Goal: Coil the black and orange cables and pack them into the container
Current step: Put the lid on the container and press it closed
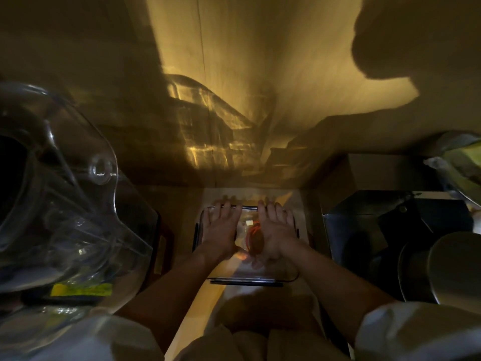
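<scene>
Dim yellow light is falling across a pale table point(291, 201) crowded by dark boxes. Both hands, left point(218, 230) and right point(278, 230), are pressing flat, fingers straight, on the clear container point(250, 272), orange cable point(252, 234) showing inside.

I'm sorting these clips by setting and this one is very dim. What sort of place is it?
Probably a cluttered home storage or kitchen corner, though the dim light makes this uncertain. Clues: a clear plastic container on a narrow shelf, a large clear plastic vessel at left, and dark metal pots at right.
</scene>
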### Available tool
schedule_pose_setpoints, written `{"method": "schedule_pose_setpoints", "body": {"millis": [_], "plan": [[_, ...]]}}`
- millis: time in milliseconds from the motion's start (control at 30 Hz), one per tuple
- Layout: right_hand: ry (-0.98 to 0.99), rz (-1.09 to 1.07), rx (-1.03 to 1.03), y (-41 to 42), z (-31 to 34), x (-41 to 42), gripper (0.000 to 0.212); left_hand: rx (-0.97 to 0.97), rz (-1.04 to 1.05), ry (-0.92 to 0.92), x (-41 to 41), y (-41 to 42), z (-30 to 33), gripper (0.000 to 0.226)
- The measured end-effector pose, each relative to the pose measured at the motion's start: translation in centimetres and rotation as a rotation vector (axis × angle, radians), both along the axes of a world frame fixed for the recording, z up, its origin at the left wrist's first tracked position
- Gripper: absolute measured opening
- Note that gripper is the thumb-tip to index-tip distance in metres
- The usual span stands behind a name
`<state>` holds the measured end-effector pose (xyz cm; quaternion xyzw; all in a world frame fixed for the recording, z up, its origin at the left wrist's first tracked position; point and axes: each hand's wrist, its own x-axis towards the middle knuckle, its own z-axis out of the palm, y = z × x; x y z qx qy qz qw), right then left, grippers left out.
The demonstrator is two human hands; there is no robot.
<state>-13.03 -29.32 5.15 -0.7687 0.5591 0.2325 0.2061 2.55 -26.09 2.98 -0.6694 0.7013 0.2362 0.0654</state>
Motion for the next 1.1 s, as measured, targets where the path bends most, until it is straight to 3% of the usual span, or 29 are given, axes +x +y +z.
{"method": "schedule_pose_setpoints", "body": {"millis": [300,433,600,700,767,933,1100], "plan": [[-0.071,-0.008,-0.005,0.0,-0.4,-0.5,0.159,-0.005,0.0,0.025,0.1,0.2,-0.6,0.133],[-0.195,-0.035,-0.041,1.2,-1.2,-1.6,0.154,-0.07,0.0,0.051,0.3,1.4,-1.2,0.119],[-0.377,-0.122,-0.152,4.9,-1.6,-3.0,0.116,-0.261,-0.002,0.068,0.4,5.4,-2.0,0.073],[-0.411,-0.184,-0.246,8.7,-2.7,-3.9,0.082,-0.304,0.048,0.111,0.2,8.7,-2.4,0.059],[-0.411,-0.161,-0.272,11.4,-2.9,-4.6,0.073,-0.287,0.061,0.121,0.5,11.2,-2.4,0.055],[-0.367,-0.075,-0.228,16.3,-3.8,-7.2,0.072,-0.21,0.019,0.07,2.7,17.1,-3.0,0.056],[-0.365,-0.084,-0.249,15.0,-2.8,-7.0,0.073,-0.157,-0.051,-0.018,3.2,15.9,-2.6,0.057]]}}
